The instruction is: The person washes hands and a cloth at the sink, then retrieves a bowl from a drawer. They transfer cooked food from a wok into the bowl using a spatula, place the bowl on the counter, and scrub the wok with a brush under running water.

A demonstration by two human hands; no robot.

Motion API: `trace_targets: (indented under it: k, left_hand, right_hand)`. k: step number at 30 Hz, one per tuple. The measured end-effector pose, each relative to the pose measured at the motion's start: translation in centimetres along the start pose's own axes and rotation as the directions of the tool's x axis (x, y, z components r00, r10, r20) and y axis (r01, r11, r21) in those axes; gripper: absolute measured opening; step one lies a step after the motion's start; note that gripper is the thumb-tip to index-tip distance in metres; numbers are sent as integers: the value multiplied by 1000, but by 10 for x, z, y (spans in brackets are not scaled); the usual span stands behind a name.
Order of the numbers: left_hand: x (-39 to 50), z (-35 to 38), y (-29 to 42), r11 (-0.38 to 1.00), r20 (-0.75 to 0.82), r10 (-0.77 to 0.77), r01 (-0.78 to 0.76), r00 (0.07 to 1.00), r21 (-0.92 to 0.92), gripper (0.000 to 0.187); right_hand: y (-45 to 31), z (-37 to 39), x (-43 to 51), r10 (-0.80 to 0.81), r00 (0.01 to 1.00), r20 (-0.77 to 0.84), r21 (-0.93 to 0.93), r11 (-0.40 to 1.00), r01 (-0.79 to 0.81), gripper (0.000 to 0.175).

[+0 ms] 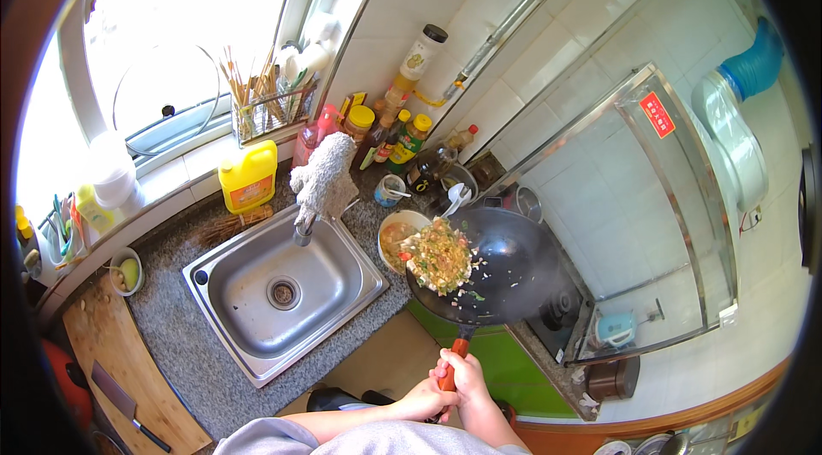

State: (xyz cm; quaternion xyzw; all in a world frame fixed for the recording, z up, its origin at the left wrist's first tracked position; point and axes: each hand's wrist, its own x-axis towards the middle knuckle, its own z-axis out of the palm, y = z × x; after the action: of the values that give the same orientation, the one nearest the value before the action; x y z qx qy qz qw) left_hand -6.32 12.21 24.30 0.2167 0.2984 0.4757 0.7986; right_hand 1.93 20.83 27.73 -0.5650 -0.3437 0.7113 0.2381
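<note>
Both hands grip the reddish wooden handle [460, 348] of a dark wok [514, 262]. My left hand [431, 398] closes round the handle's lower part, against my right hand [463, 378], which holds it from the right. The wok is tilted to the left, and chopped food [443, 257], yellow, green, white and red, lies heaped at its left edge. Under that edge, partly hidden by it, stands a bowl [387, 228] with brothy contents on the granite counter, beside the sink. Haze hangs over the right part of the wok.
Left of the wok is a steel sink [289, 326] with a cloth-draped faucet [324, 179]. Sauce bottles [408, 143] and a yellow jug [249, 177] stand behind. A cleaver [114, 389] lies on a wooden board [151, 384]. The stove [560, 317] is at the right, beside a clear metal-framed screen [655, 217].
</note>
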Motion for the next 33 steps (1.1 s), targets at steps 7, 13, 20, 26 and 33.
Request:
trace_targets:
  k: [7,13,20,26,33]
  left_hand:
    - [6,-2,-5,999,22,15,-14,1000,-36,10]
    - [11,0,-6,996,16,20,-18,1000,-91,10]
    - [6,1,3,998,8,6,-5,1000,-66,9]
    - [1,5,11,989,21,25,-22,999,-146,10]
    - [-1,4,16,979,79,89,-73,993,-193,14]
  right_hand:
    - [-1,-4,4,11,1000,-7,-25,1000,-11,13]
    - [-8,1,0,4,1000,-24,-65,998,-6,15]
    - [-11,3,1,-9,1000,-25,-101,995,7,17]
    - [-14,4,2,3,999,-42,-94,996,-7,16]
    - [-19,11,-3,-26,997,-72,-143,990,15,16]
